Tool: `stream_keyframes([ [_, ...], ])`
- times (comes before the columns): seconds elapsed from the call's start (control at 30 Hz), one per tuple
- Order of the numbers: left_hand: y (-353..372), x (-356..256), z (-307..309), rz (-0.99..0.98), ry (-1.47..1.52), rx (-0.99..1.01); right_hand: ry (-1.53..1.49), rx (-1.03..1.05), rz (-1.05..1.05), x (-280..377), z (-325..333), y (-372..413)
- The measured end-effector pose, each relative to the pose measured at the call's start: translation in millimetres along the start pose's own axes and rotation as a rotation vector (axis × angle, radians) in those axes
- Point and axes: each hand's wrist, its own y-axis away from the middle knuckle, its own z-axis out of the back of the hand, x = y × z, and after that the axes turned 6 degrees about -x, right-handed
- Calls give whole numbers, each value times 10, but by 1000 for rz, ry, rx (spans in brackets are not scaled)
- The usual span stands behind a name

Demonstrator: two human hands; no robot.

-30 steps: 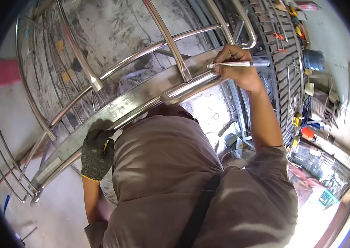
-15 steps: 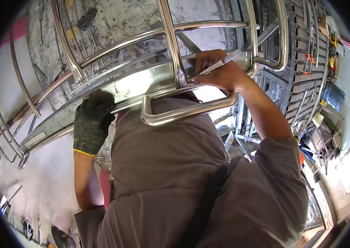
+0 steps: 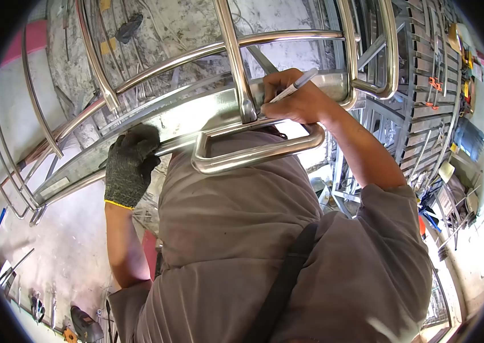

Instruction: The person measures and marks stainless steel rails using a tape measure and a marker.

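Note:
My left hand (image 3: 132, 166), in a dark knitted glove with a yellow cuff edge, is closed over the lower rail (image 3: 79, 184) of a shiny metal tube frame. Bare and pinched closed, my right hand (image 3: 299, 106) holds a white marker pen (image 3: 302, 79), slanted up to the right. The pen's tip is close to the foot of an upright tube (image 3: 230, 57); whether it touches the metal cannot be made out. Behind both hands runs a long flat metal strip (image 3: 190, 117). A bent tube loop (image 3: 253, 160) juts toward my body below my right hand.
A curved cross tube (image 3: 196, 56) spans the frame farther out. Dark slatted metalwork (image 3: 424, 108) stands on the right, with orange clamps (image 3: 435, 84) on it. A blue container (image 3: 469, 139) is at far right. Tools, including a dark power tool (image 3: 85, 324), lie at lower left.
My right hand and the pen have shifted slightly left, nearer the upright tube's foot. My left hand keeps its hold on the rail; the whole view has turned a little.

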Motion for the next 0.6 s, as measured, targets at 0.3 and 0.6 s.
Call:
stream_keyframes([
  [0.3,-29,-51,1,25,11,-1,-49,26,-10,4,17,3],
  [0.6,-14,-38,-25,35,16,-13,-47,25,-39,5,-9,-11],
])
